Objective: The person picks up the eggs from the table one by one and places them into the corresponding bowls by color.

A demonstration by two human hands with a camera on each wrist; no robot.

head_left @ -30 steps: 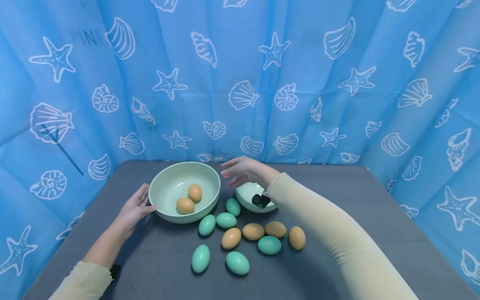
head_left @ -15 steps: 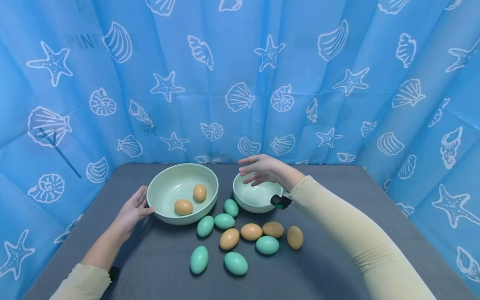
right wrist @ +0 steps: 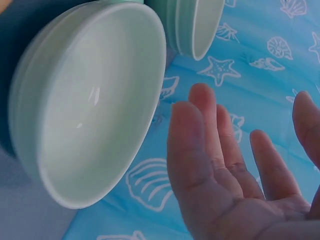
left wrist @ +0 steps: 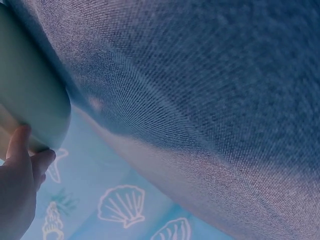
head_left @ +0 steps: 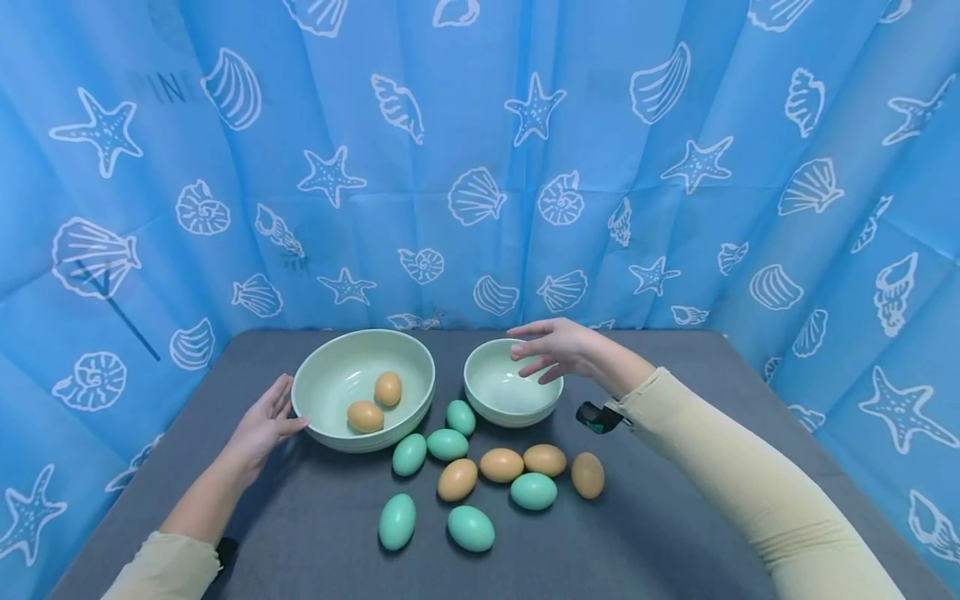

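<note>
My left hand point(head_left: 258, 422) rests against the left side of the large pale green bowl point(head_left: 315, 423), fingers along its outer wall and thumb at the rim. Two brown eggs point(head_left: 365, 417) lie inside that bowl. In the left wrist view, fingertips of the left hand point(left wrist: 17, 175) touch the bowl's side point(left wrist: 30, 75). My right hand point(head_left: 558, 348) hovers over the right part of the smaller green bowl point(head_left: 502, 408), holding nothing. The right wrist view shows the right hand point(right wrist: 235, 185) with fingers spread, apart from the small bowl point(right wrist: 95, 110), whose visible inside is bare.
Several green eggs point(head_left: 447, 445) and several brown eggs point(head_left: 502, 465) lie loose on the grey cloth-covered table point(head_left: 315, 533), in front of the bowls. Some sit close to the large bowl's right side. A blue curtain point(head_left: 420, 208) with shell prints hangs behind the table.
My right hand has moved right, from between the two bowls to over the small bowl's right side. One brown egg in the large bowl rolled right, then back left. The left hand stays at the bowl.
</note>
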